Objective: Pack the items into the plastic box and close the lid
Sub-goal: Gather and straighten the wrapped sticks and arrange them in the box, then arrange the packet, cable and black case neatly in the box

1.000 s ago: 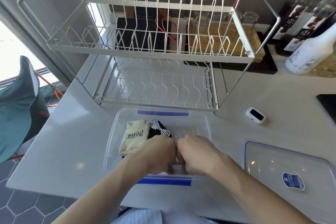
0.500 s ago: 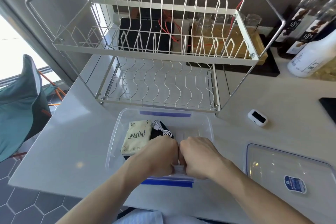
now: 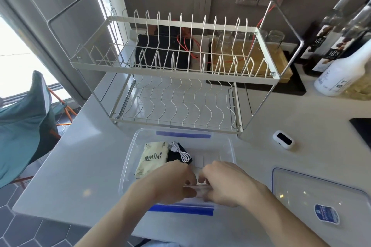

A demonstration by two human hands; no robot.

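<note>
The clear plastic box [image 3: 128,158] with blue latches sits open at the front of the white counter. Inside on the left lie a beige "MiNi" tissue pack [image 3: 152,158] and a black flat item [image 3: 176,156] with a coiled white cable [image 3: 183,153] on it. My left hand [image 3: 172,182] and my right hand [image 3: 226,182] are both inside the box near its front wall, fingers curled, pinching a small pale clear item [image 3: 198,188] between them; what it is cannot be made out. The clear lid [image 3: 313,196] lies flat to the right of the box.
A small white device with a dark screen [image 3: 283,139] lies on the counter right of the box. A white two-tier dish rack [image 3: 180,70] stands just behind the box. Bottles [image 3: 341,74] stand at the back right. A teal chair [image 3: 24,122] is beyond the counter's left edge.
My two hands, pressed knuckle to knuckle before, have drawn slightly apart, showing the pale item between them. They stay at the box's front.
</note>
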